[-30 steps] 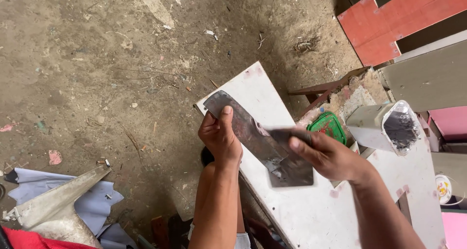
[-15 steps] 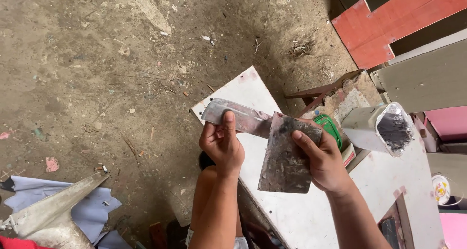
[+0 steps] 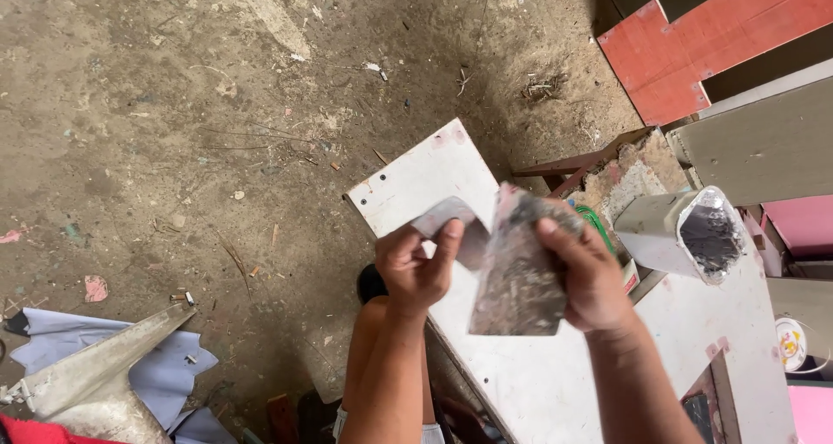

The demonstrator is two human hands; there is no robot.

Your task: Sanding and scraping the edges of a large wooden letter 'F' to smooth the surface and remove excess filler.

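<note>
Fingers of left hand (image 3: 415, 266) and right hand (image 3: 590, 270) each closed on a grey putty scraper (image 3: 521, 275), above white board (image 3: 416, 179).

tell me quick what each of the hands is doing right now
Left hand: closed, gripping a small grey scraper blade.
Right hand: closed, holding a wide putty-smeared scraper against the small one.
</note>
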